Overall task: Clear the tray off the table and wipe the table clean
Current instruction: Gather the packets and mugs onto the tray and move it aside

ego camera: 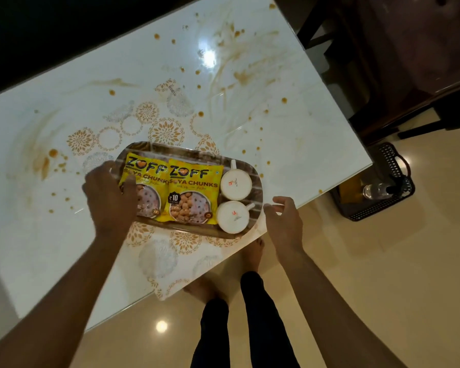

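Observation:
A brown oval tray (189, 151) rests near the front edge of the white glass table (290, 155). On it lie two yellow soya chunk packets (194, 192) and two upturned white cups (235, 184). My left hand (110, 200) lies over the tray's left end, fingers curled at its rim and covering part of the left packet. At the tray's right end my right hand (284, 221) is spread, its fingertips close to the rim; whether they touch it I cannot tell. Brown spill stains and drops (239, 75) dot the tabletop.
A black perforated basket (380, 187) with a clear bottle stands on the floor at the right of the table. Dark wooden furniture (409, 62) fills the upper right. My legs and bare feet (250, 261) are below the table's front edge on a glossy beige floor.

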